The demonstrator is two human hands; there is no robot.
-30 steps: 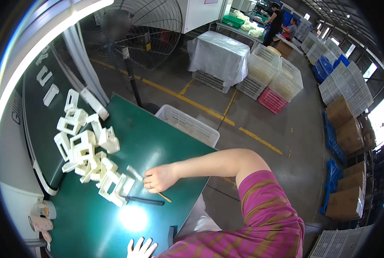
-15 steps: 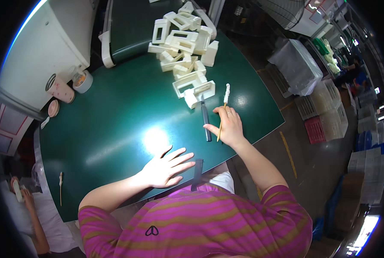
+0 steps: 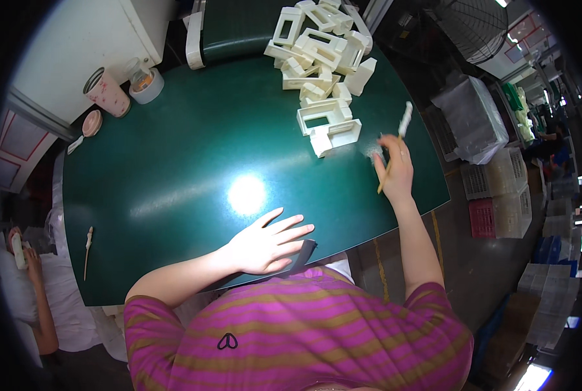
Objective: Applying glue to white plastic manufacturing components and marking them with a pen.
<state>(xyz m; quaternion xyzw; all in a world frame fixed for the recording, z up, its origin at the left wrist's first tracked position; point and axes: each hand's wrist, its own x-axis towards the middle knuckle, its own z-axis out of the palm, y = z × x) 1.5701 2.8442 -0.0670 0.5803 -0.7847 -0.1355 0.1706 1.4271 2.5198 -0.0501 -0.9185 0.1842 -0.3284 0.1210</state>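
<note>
My left hand [image 3: 268,246] lies palm down near the table's front edge, fingers spread and holding nothing. Beside its fingertips a dark flat strip [image 3: 304,256] crosses the edge. Over the right side of the table, my right hand [image 3: 398,173] grips a thin wooden stick [image 3: 383,181] with a white wrapped tip [image 3: 405,118] pointing away from me. Its fingers are slightly blurred; whether they hold anything more is hidden. Left of that hand, a cream plastic housing [image 3: 343,135] lies nearest me, below a pile of similar cream plastic parts [image 3: 320,49].
The green table [image 3: 173,195] bears a pink patterned cup [image 3: 108,94], a small jar [image 3: 146,85] and a pink lid [image 3: 92,122] at far left. Another white-tipped stick [image 3: 88,251] lies at the left edge. Another person's hand [image 3: 32,264] shows beyond it. Clear crates [image 3: 499,182] stand right.
My right hand has moved right with the stick, away from the housings. The dark slim tool beside it is no longer visible on the table. The whole view has shifted; my left hand stays flat.
</note>
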